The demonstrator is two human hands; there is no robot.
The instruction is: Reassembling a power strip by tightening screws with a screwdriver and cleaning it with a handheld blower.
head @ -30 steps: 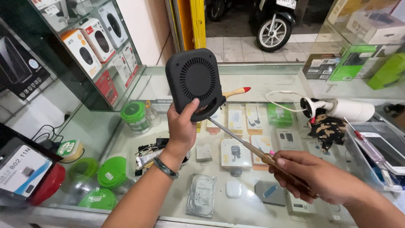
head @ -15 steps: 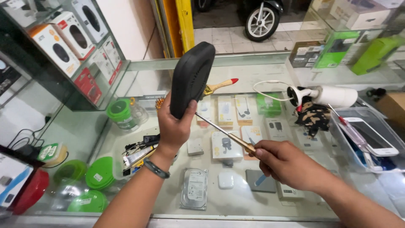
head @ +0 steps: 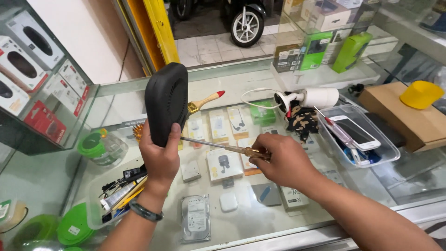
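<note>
Shop counter, glass worktop. Black vented device, now turned edge-on, upright in left hand, fingers wrapped round its lower edge. Right hand fingers closed on screwdriver, tip now at device's underside.

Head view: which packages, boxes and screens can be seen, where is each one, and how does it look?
White boxes: left shelf, dark oval device pictured.
Red box: below them, flat.
Green boxes: far right on the counter, upright.
Brown cardboard box: right edge, yellow cup on top.
Phone: in clear tray, white frame, dark screen.
White blister packs: under the glass, small.
</note>
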